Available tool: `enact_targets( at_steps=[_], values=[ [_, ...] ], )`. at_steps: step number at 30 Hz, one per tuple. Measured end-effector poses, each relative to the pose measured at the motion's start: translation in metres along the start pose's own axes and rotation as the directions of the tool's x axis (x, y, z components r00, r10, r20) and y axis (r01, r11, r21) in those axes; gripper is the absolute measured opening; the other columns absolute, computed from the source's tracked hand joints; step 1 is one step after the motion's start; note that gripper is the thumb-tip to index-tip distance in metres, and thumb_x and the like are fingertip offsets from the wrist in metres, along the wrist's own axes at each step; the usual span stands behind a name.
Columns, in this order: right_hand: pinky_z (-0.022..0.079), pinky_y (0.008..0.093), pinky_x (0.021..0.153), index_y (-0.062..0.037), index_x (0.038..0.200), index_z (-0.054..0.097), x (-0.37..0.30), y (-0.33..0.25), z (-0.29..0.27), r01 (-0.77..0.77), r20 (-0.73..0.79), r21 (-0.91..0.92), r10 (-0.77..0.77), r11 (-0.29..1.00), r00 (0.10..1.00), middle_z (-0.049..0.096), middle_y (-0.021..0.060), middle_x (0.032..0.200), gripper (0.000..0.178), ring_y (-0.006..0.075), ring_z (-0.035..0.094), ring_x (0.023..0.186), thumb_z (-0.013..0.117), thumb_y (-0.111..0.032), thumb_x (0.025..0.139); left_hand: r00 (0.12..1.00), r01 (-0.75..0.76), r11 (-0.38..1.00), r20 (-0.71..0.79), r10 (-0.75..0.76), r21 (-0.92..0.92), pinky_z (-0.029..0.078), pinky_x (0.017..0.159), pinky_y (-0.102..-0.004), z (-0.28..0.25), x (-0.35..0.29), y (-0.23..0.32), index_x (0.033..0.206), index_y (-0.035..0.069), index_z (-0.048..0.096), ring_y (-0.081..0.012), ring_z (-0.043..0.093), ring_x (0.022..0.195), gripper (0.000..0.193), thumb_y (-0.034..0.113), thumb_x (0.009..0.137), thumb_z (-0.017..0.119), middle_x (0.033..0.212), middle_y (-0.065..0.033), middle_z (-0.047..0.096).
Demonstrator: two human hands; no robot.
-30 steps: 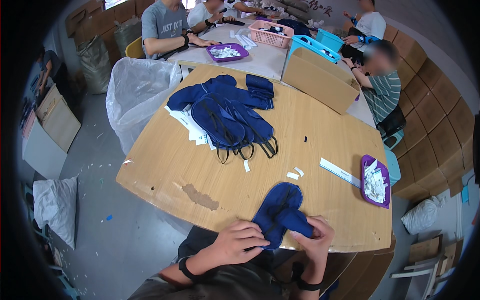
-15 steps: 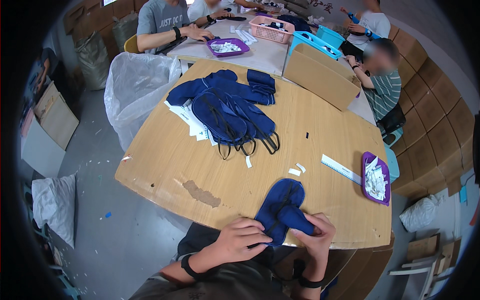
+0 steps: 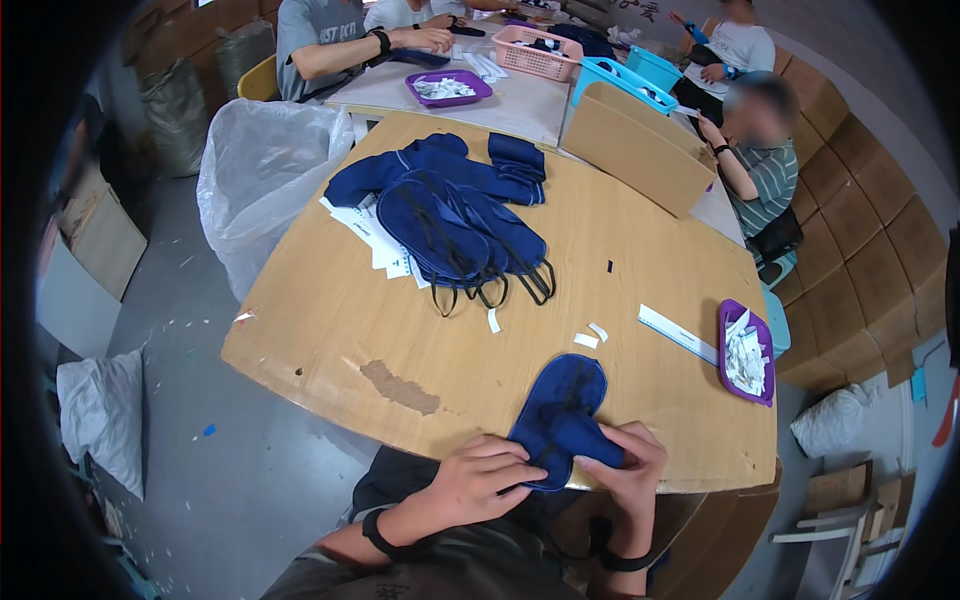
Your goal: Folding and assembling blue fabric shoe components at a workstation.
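Observation:
A navy blue eye mask [image 3: 570,388] with a dark edge and black elastic lies at the table's front edge. My left hand [image 3: 484,481] presses its left lower edge, with fingers closed on the cloth. My right hand [image 3: 628,466] grips a rolled navy cloth [image 3: 592,440] lying across the mask. Whether the roll is joined to the mask I cannot tell. Farther up the table is a pile of similar navy masks [image 3: 432,225] with black elastic loops, beside more folded navy cloth [image 3: 515,165]. White printed cards [image 3: 372,240] stick out under the pile.
A white printed strip [image 3: 678,333] lies by a purple tray [image 3: 747,350] of white slips on the right. Small paper scraps [image 3: 587,341] lie mid-table. A cardboard box [image 3: 640,150] stands at the back right; a clear plastic bag [image 3: 270,190] hangs at the left. Other people sit beyond.
My right hand has tilted slightly and lowered the rolled cloth against the mask. My left hand has barely moved. The whole view has shifted a little.

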State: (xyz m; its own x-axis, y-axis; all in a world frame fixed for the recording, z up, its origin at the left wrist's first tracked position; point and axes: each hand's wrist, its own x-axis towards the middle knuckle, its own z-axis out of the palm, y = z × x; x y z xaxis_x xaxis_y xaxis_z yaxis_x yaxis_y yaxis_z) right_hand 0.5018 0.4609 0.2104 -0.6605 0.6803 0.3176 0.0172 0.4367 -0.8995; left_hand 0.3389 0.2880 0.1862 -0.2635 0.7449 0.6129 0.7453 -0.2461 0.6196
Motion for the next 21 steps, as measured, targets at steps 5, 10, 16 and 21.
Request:
enact_targets(
  at_steps=[5,10,16,21],
  values=[
    [0.049,0.0256,0.067,-0.0002,0.106,0.074,0.005,-0.004,0.004,-0.037,0.061,-0.022,0.038,0.999,0.997,0.065,0.0071,0.089,0.048,0.0141,0.061,0.078,0.091,0.001,0.061,0.999,0.036,0.998,-0.012,-0.037,-0.05,0.057,0.081,-0.0342,0.0,-0.003,-0.002,0.096,0.013,0.076,-0.0189,0.071,0.09,0.028,0.008,0.069,0.078,0.091,-0.0047,0.074],
    [0.05,0.0255,0.068,-0.0005,0.109,0.074,0.006,-0.006,0.004,-0.003,0.082,-0.018,0.005,1.0,0.997,0.065,0.0083,0.093,0.048,0.0146,0.062,0.081,0.089,0.001,0.063,1.0,-0.028,0.999,-0.014,0.028,-0.044,0.057,0.082,-0.0335,0.003,-0.001,-0.005,0.089,0.012,0.075,-0.0181,0.072,0.093,0.019,0.007,0.07,0.078,0.092,-0.0013,0.075],
    [0.052,0.0266,0.072,-0.0001,0.111,0.072,0.006,-0.007,0.006,0.007,0.098,-0.049,-0.002,0.999,0.995,0.065,0.0101,0.097,0.046,0.0165,0.064,0.086,0.086,0.001,0.067,1.0,-0.026,0.998,0.009,0.026,-0.059,0.055,0.085,-0.0327,0.002,-0.001,-0.004,0.086,0.013,0.075,-0.0164,0.072,0.095,0.015,0.008,0.072,0.077,0.088,0.0007,0.075],
    [0.053,0.0279,0.075,0.0003,0.112,0.071,0.007,-0.01,0.007,0.024,0.121,-0.132,-0.008,0.991,0.993,0.066,0.0121,0.101,0.045,0.0182,0.065,0.088,0.085,-0.002,0.07,1.0,-0.023,0.998,-0.004,0.023,-0.055,0.055,0.084,-0.0317,0.002,-0.003,-0.004,0.085,0.013,0.075,-0.0157,0.072,0.095,0.014,0.008,0.073,0.077,0.086,0.0003,0.075]
  ],
)
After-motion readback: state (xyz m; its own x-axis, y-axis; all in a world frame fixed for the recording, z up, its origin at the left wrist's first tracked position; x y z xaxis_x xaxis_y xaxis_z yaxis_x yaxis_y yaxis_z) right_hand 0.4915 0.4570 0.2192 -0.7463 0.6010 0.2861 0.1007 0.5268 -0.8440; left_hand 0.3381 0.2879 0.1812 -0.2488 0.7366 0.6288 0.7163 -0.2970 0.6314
